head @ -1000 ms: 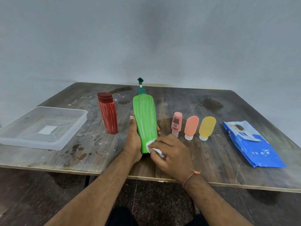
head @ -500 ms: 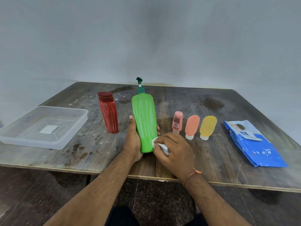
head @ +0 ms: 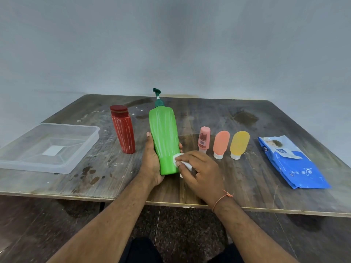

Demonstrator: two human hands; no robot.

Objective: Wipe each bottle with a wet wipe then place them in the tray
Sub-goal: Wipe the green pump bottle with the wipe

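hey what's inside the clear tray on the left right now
No bottles lie in the clear tray. Through its plastic only a pale square patch shows at the bottom.

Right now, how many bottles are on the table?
5: the red bottle nearest the tray, the green pump bottle in the left hand, then the pink, orange and yellow bottles. None looks hidden.

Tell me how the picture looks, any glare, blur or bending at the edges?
Head view: soft, even light with only faint shadows; mild sheen on the green bottle and the wipe pack; the wide lens bows the table edge; the centre is sharp, the right hand and wipe slightly soft.
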